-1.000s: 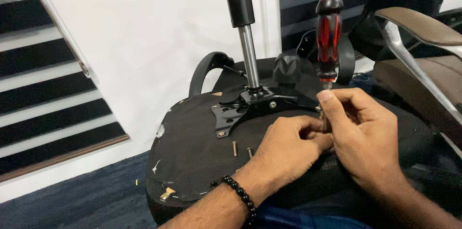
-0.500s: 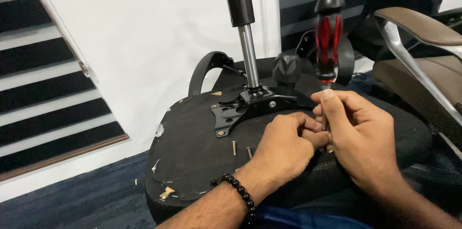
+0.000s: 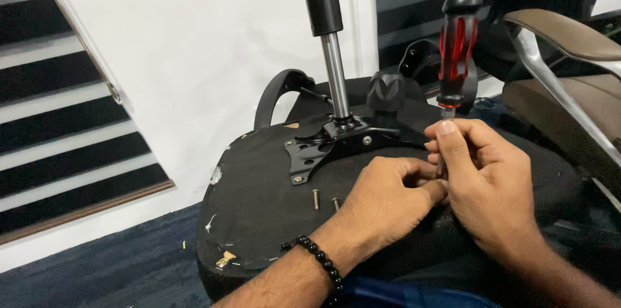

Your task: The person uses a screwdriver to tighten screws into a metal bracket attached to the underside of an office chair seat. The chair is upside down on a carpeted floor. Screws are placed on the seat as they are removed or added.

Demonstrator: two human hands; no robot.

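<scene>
An upturned office chair seat (image 3: pixel 259 211) lies before me, its black underside up, with a black metal mounting plate (image 3: pixel 323 147) and gas cylinder (image 3: pixel 333 55) rising from it. My right hand (image 3: pixel 485 185) pinches the metal shaft of a red and black screwdriver (image 3: pixel 458 43), which stands upright. My left hand (image 3: pixel 388 201), with a black bead bracelet on the wrist, rests on the seat and its fingers close around something small at the screwdriver's tip; the tip is hidden. Two loose screws (image 3: pixel 325 201) lie on the seat just left of my left hand.
A black adjustment knob (image 3: pixel 386 91) sticks up behind the plate. A brown chair with a chrome armrest (image 3: pixel 556 81) stands at the right. A white wall (image 3: pixel 194 55) and dark slatted blinds (image 3: pixel 58 127) are at the left, above blue carpet (image 3: pixel 97 275).
Both hands and the screwdriver have stayed in nearly the same place; the fingers have shifted slightly around the shaft.
</scene>
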